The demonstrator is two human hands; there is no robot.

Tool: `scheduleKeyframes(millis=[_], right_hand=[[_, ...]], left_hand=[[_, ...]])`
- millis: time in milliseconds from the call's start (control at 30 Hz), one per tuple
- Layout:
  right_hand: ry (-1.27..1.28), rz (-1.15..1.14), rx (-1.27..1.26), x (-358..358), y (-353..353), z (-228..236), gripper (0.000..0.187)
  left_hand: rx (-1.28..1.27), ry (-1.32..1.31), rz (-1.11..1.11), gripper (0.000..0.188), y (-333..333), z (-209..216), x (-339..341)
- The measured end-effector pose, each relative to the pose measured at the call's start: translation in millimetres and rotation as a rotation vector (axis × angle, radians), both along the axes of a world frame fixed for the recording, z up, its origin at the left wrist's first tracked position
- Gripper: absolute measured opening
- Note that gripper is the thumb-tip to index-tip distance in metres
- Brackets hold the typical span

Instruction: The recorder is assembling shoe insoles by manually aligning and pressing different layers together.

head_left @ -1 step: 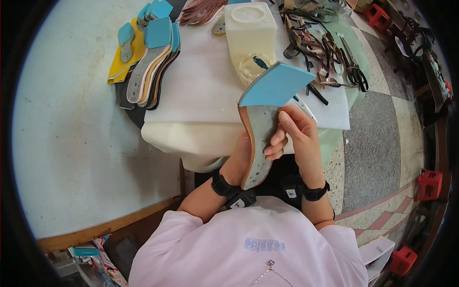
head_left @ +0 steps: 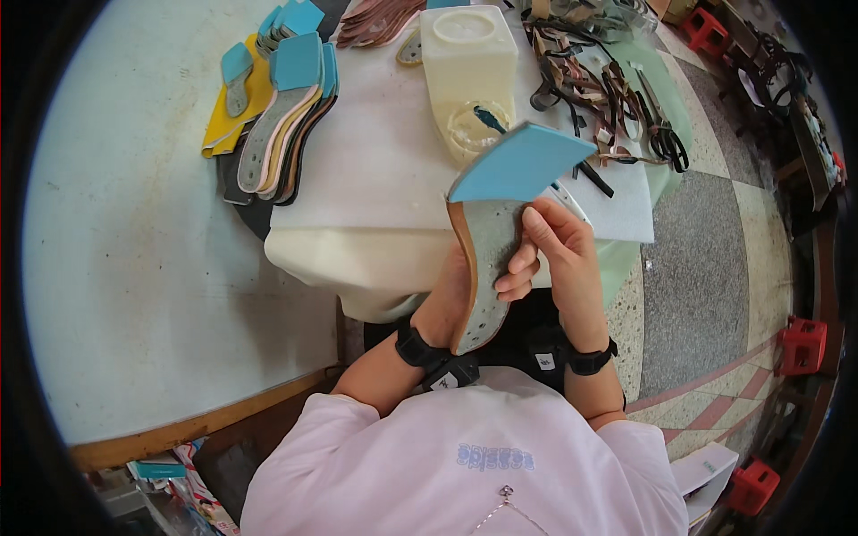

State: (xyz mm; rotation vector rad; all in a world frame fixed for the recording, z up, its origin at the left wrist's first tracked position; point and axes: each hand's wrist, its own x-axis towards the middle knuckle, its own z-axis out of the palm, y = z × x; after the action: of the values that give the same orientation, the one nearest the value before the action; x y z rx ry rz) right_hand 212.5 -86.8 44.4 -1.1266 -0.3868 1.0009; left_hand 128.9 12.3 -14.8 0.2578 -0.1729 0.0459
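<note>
A shoe insole (head_left: pixel 498 259) with a grey perforated face, brown edge and blue heel piece (head_left: pixel 523 163) is held up before me, tilted, over the table's near edge. My right hand (head_left: pixel 561 246) grips its right edge, thumb on the near side and fingers curled against it. Behind the insole's left edge is my left hand (head_left: pixel 444 304); its fingers are hidden. Beyond the blue piece stands a cream plastic jug (head_left: pixel 469 67) with a cut opening, and a dark teal stick or brush (head_left: pixel 488 119) rests in it. A white object (head_left: pixel 572 207) shows partly behind the insole.
Stacked insoles (head_left: pixel 286 125) with blue heels lie on the left over yellow material (head_left: pixel 223 129). Pinkish-brown pieces (head_left: pixel 375 20) are piled at the back. Tangled straps (head_left: pixel 594 85) and black-handled scissors (head_left: pixel 666 138) lie at right. A red stool (head_left: pixel 803 347) stands on the floor.
The insole's blue end has dipped slightly toward me and to the right. Both hands stay in nearly the same place.
</note>
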Motion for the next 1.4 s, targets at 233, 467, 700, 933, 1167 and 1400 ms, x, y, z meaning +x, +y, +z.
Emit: scheduleKeyframes(millis=[233,467,700,933,1167,1400], right_hand=[[-0.021,-0.097,-0.117,-2,-6,11,0.018],[-0.386,-0.455,0.130,10,-9,-20,0.010],[-0.427,-0.457,0.053,9,-14,-29,0.011],[-0.390,-0.405,0.000,6,-12,-34,0.013],[-0.421,-0.339,0.084,8,-8,-22,0.019],[-0.073,0.413,-0.082,-15,-33,-31,0.019]], left_hand=[[0.028,0.135,0.001,0.032,-10,15,-3],[0.330,0.456,0.222,0.035,-1,30,-18],[0.769,0.422,0.685,0.026,9,46,-15],[1.000,0.508,0.744,0.017,14,40,-12],[0.797,0.513,0.638,0.017,24,48,-11],[0.610,0.396,0.674,0.019,69,87,-18]])
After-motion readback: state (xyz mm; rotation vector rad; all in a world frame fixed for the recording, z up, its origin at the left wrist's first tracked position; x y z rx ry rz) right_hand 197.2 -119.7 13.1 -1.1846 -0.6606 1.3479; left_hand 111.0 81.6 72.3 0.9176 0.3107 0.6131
